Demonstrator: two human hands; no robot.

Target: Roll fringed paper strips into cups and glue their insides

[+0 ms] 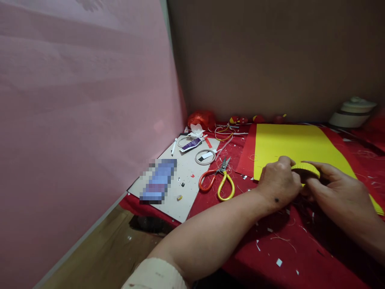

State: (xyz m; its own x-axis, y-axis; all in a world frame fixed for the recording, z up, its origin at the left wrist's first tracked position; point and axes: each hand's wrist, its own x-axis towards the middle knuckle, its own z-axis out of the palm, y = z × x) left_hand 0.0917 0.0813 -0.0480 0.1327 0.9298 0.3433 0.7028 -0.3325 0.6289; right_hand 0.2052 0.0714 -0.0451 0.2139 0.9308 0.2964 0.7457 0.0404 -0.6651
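A round yellow piece with a ridged rim [307, 169], which looks like corrugated paper, is held above the near part of the table. My right hand [341, 190] is closed on its right side, thumb below and fingers along the far edge. My left hand [278, 180] has its fingers curled against the left side of the piece; its fingertips are mostly hidden. Behind both hands lies a yellow sheet [288, 140] on top of red ridged sheets [247, 154]. Scissors [221, 176] with one red and one yellow handle lie spread to the left of my left hand.
A grey board [171, 210] carries a blurred-out phone-shaped object [159, 180], a purple tube [191, 145], a white pen [173, 147] and a tape roll [205, 157]. Paper scraps and threads litter the red cloth [240, 249]. A pink wall [90, 120] rises at left; a lidded pot [353, 112] stands far right.
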